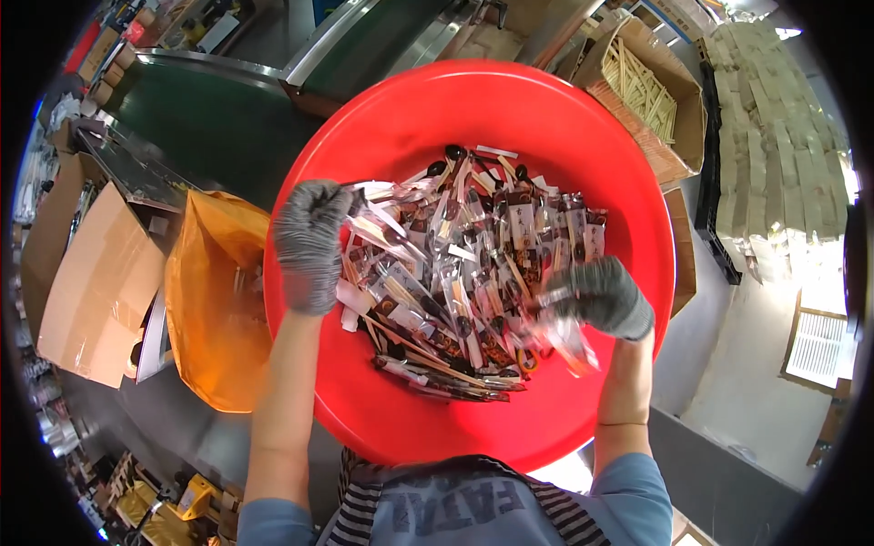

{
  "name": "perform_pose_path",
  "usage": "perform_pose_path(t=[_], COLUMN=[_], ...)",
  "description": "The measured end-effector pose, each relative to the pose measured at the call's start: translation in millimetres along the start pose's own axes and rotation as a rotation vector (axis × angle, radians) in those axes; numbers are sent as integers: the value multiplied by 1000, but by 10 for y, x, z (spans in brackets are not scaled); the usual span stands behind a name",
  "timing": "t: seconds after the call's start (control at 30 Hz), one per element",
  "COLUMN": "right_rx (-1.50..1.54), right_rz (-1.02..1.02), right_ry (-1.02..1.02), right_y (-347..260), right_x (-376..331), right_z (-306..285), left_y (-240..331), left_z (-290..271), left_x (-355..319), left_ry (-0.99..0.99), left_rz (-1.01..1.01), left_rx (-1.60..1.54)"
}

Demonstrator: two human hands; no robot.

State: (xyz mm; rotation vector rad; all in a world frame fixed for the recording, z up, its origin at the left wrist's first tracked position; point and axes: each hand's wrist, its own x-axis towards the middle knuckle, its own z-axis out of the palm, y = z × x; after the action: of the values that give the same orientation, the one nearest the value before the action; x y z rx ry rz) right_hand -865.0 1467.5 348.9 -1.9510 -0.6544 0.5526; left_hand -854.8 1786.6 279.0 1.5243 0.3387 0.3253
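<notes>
A large round red tub [492, 100] stands in front of me, with a heap of clear-wrapped cutlery packets [473, 273] in it. Wooden chopsticks, black spoons and dark printed wrappers show through the film. My left hand [309, 241], in a grey knit glove, is closed at the tub's left side on the ends of several cutlery packets that point right over the heap. On the right, my right hand [605, 296], gloved the same, curls over the heap's edge. Its fingers close on a cutlery packet [574, 346] that is smeared by motion.
Left of the tub is an open orange sack [214, 309], beside a cardboard box [100, 282]. A green conveyor belt [209, 127] runs behind. At the upper right, a carton [642, 91] holds wooden sticks, and a tall stack of pale bundles [774, 136] stands beyond it.
</notes>
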Motion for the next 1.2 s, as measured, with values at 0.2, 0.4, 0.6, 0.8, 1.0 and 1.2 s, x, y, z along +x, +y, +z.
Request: perform_pose_path(t=[0.2, 0.4, 0.6, 0.8, 1.0, 1.2], right_rx=[85, -40, -253, -120, -445, -92], right_rz=[-110, -431, -346, -353, -451, -301], right_ry=[-34, 248, 644, 607, 677, 613], right_y=[185, -490, -686, -751, -774, -789], right_x=[171, 464, 302, 142, -137, -290], right_z=[430, 899, 1196, 1172, 1030, 1047], left_y=[416, 837, 1042, 1026, 1011, 1108], left_z=[-123, -116, 74, 241, 243, 254], left_x=[-183, -413, -680, -933, -925, -1208], left_ry=[-107, -422, -434, -400, -457, -762], left_rz=[14, 2, -174, -100, -149, -120], left_rx=[109, 202, -75, -135, -97, -18])
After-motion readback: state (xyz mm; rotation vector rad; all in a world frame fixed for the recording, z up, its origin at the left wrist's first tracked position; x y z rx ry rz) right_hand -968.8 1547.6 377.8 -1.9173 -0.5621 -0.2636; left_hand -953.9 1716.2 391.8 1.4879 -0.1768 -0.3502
